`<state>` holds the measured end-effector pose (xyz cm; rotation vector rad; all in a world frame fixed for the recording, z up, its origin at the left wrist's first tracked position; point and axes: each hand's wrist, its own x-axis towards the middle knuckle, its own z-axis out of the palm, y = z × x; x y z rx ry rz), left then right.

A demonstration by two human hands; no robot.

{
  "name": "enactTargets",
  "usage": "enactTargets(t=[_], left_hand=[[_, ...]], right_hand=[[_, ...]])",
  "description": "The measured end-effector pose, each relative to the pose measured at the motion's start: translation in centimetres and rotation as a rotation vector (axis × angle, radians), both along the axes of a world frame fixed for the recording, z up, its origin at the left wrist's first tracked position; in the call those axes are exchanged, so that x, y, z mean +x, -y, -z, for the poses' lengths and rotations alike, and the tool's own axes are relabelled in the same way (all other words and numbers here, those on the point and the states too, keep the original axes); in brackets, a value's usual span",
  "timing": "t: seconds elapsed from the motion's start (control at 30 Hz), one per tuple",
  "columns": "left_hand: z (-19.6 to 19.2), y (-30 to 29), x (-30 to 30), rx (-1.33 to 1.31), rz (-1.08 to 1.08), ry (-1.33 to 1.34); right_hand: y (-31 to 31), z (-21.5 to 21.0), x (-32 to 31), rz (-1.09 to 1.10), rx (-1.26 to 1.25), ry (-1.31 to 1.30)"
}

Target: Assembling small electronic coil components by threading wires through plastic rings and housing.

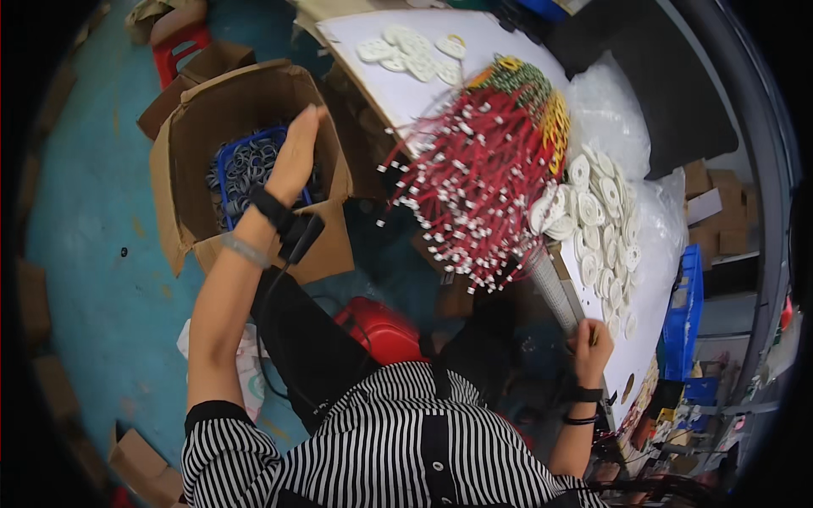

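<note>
My left hand (295,157) is stretched out over a cardboard box (165,182), its fingers extended and partly turned from view. Below it in the box, a blue basket (223,182) holds many grey rings (246,165). My right hand (592,345) is curled closed at the table's near edge, beside the lower end of a long grey ribbed piece (550,288). What its fingers hold, if anything, is hidden. Beyond that piece, a large bundle of red wires (483,169) with white connectors hangs over the table edge.
White round plastic discs (605,220) are heaped on the white table (356,34), with more discs (411,52) at its far end. Clear plastic bags (611,114) lie behind the wires. A red stool (179,38) stands beyond the box; blue bins (683,313) are at the right.
</note>
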<state>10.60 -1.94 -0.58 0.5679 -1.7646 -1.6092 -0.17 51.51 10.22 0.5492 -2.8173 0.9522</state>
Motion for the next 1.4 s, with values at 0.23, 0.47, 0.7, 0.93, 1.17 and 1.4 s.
enactTargets(t=[0.23, 0.47, 0.7, 0.93, 1.17, 1.4], left_hand=[[5.9, -4.6, 16.3, -0.107, 0.165, 0.195], [11.0, -8.0, 21.3, -0.636, 0.295, 0.347], [15.1, -9.8, 23.5, -0.650, 0.301, 0.528], [13.4, -6.5, 24.4, -0.465, 0.231, 0.587], [17.3, -4.0, 26.0, -0.267, 0.217, 0.443], [26.7, -9.7, 26.1, 0.969, 0.052, 0.369]], right_hand=[[10.8, 3.2, 6.7, -0.656, 0.476, -0.010], [23.5, 16.6, 6.2, -1.047, 0.893, 0.425], [33.0, 27.8, 5.6, -0.670, 0.882, 0.825], [34.3, 49.3, -6.5, -0.492, 0.755, 0.610], [41.5, 62.2, -3.9, -0.230, 0.960, 0.977], [41.1, 71.3, -4.7, -0.285, 1.121, 1.036]])
